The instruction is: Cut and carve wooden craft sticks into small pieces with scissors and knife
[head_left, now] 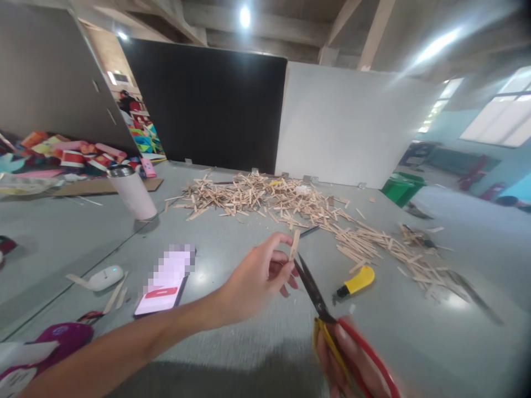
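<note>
My left hand (265, 268) pinches a short flat wooden stick (295, 245) between thumb and fingers, held upright above the table. Wrapped around the red and yellow handles of a pair of scissors (318, 304) is my right hand (346, 359), at the lower right. The scissor blades are slightly parted and point up and left, their tips close to the lower end of the stick. Whether the blades touch it I cannot tell. A yellow-handled cutter (359, 280) lies on the table to the right of the scissors.
A heap of wooden sticks (249, 196) spreads across the back of the grey table (249, 348) and off to the right. At left are a phone (166, 284), a white case (107, 278) and a pink tumbler (133, 193). Black and white panels (207, 105) stand behind.
</note>
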A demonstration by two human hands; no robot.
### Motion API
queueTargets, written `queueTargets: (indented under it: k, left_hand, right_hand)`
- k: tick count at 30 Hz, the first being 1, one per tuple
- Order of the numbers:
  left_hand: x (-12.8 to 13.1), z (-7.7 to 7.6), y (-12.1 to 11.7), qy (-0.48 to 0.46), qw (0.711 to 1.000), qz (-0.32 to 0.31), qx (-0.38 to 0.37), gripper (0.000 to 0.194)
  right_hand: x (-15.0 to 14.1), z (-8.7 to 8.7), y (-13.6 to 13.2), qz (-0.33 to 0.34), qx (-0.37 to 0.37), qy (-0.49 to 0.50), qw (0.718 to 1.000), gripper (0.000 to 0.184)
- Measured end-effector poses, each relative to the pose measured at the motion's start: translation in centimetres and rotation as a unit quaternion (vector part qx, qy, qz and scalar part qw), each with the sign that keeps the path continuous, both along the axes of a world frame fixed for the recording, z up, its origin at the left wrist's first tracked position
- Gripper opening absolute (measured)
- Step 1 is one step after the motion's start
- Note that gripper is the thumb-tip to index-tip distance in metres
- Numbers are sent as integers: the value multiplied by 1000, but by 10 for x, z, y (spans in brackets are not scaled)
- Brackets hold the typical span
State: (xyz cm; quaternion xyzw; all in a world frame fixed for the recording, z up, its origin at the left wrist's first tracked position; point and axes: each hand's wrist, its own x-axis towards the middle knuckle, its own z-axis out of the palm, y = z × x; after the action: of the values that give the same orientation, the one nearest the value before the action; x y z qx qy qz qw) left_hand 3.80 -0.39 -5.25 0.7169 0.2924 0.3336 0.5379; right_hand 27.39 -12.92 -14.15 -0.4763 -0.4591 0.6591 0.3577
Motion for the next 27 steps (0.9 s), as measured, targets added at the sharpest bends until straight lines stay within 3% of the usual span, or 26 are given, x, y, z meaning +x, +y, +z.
queueTargets:
  k: [7, 20, 27]
  left_hand:
    - [-2, -1, -2, 17, 998, 17, 55, 25]
    - [4, -6, -6, 14, 999, 2, 30, 27]
    - [1, 1, -2, -10, 999, 31, 28, 27]
  right_hand:
    - [-1, -12, -3, 2, 24, 32, 999, 81]
    - [-8, 9, -6, 12, 23, 22, 999, 78]
    - [-16, 39, 7, 14, 31, -11, 999, 78]
